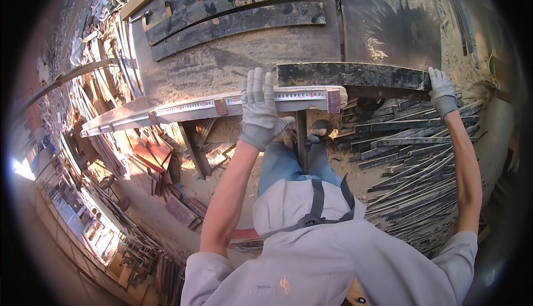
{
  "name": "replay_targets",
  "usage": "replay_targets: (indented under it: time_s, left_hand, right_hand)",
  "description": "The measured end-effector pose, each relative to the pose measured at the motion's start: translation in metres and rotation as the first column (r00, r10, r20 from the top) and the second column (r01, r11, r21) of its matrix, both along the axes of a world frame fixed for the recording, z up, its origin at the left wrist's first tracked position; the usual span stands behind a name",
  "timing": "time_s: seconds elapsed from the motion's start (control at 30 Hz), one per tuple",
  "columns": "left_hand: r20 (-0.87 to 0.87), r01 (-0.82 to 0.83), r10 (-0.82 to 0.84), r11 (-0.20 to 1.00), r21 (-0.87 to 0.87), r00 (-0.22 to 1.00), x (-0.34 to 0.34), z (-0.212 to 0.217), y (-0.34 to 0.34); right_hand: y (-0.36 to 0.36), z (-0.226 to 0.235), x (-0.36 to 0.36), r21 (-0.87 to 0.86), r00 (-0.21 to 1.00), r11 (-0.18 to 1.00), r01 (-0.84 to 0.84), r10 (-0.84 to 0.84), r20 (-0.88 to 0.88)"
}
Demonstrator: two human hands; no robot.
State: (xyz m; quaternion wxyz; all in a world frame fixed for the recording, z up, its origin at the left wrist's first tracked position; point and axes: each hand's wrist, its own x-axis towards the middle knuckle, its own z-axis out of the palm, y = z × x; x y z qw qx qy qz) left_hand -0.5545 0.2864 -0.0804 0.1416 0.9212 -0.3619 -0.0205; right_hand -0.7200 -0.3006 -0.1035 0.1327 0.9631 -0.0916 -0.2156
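My left hand (259,105), in a pale work glove, lies over a long straight rail (189,112) along the table's near edge. Its fingers are stretched out flat and the thumb stands apart. A measuring tape strip (300,94) runs along the rail, with brown blocks (334,101) fixed to its near side. To the right, a black-faced board (355,75) lies crosswise at the table's near side, its left end just beyond the rail's right end. My right hand (442,91), gloved as well, grips the board's right end, with the fingers over the top.
Two dark boards (239,30) lie farther back on the sawdust-strewn table (250,56). Below right, long thin dark strips (411,161) are heaped on the floor. Wood scraps (150,153) pile up at the left. A dark post (301,139) stands before my legs.
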Motion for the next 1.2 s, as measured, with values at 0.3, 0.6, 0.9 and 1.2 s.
replay_targets:
  time_s: [0.3, 0.6, 0.9, 1.2]
  left_hand:
    - [-0.040, 0.135, -0.129, 0.918, 0.373, 0.991, 0.011, -0.001, -0.079]
    - [-0.029, 0.155, -0.152, 0.975, 0.160, 0.988, 0.013, -0.002, -0.074]
    - [0.014, 0.187, -0.188, 0.979, 0.078, 0.982, 0.014, -0.015, -0.071]
    - [0.057, 0.136, -0.147, 0.976, 0.168, 0.988, 0.011, -0.012, -0.069]
  right_hand:
    - [0.005, 0.001, 0.006, -0.069, 0.998, 0.997, -0.027, 0.023, -0.060]
    - [0.018, 0.007, -0.013, 0.072, 0.994, 0.997, 0.009, -0.017, 0.107]
    - [0.026, 0.001, -0.011, 0.085, 0.990, 0.992, 0.096, -0.104, 0.092]
    - [0.076, 0.001, -0.104, 0.200, 0.946, 0.951, 0.237, -0.273, 0.174]
